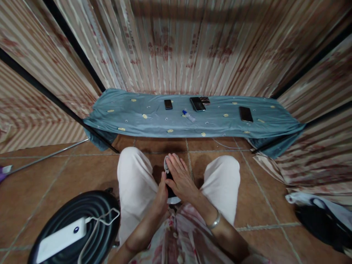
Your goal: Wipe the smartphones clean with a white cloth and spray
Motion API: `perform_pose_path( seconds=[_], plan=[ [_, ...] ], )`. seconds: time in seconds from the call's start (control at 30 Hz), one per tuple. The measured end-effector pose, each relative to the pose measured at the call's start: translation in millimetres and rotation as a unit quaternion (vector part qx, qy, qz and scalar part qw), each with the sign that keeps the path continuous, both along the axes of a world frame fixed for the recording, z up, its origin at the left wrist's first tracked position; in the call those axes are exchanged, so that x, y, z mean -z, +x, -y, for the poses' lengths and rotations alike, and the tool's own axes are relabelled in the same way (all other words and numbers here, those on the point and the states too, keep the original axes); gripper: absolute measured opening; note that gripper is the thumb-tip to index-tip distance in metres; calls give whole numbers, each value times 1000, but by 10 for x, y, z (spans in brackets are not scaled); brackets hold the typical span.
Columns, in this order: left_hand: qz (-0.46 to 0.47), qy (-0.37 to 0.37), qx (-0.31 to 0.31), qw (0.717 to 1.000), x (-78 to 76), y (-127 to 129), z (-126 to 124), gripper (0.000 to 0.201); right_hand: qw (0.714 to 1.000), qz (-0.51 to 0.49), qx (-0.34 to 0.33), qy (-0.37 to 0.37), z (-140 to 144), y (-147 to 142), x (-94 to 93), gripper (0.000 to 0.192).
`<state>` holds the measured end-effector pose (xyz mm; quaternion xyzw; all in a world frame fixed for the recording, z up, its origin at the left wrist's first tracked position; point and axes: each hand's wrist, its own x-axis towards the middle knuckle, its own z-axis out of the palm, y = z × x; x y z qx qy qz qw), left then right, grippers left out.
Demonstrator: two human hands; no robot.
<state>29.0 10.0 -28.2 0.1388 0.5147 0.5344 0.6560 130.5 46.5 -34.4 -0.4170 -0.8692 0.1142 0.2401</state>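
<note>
Between my knees, my two hands are close together over a dark thing with pale grey, cloth-like ends [173,200]; I cannot make out its kind. My left hand [161,194] holds it from the left side, thumb upright along its edge and the other fingers mostly hidden. Stretched out flat over its upper right part lies my right hand [180,178], its fingers straight and its thumb pointing towards the left hand. Grey fabric [166,164] shows by the right fingertips.
Ahead is a low bench with a blue cloth [148,123]. On it lie a small dark case [168,104], a blue-capped bottle [189,116], a black case [197,104] and a dark wallet-like thing [245,114]. A white power bank [62,240] rests on a black round stool [99,205] at left.
</note>
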Motion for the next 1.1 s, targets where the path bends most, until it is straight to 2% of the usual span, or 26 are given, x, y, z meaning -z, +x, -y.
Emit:
perform_pose_path(
  seconds=[0.13, 0.23, 0.4, 0.67, 0.9, 1.1],
  plan=[
    [85, -23, -5, 996, -13, -10, -7, 43, 999, -42, 21, -8, 6, 37, 57, 70],
    [106, -26, -19, 994, -28, -31, -7, 37, 996, -75, 33, -24, 24, 66, 95, 70],
    [138, -46, -24, 989, -62, -54, -40, 41, 993, -94, 44, -55, 78, 76, 112, 71],
    [184, -11, -8, 983, -90, -96, -121, 50, 996, -66, 49, -44, 224, 70, 84, 72],
    [200, -46, 4, 979, -66, -170, -211, 50, 998, -41, 34, -38, 349, 70, 85, 75],
    [202, -8, -18, 979, -228, -289, -263, 43, 999, -31, 6, -44, 520, 53, 82, 78]
  ],
)
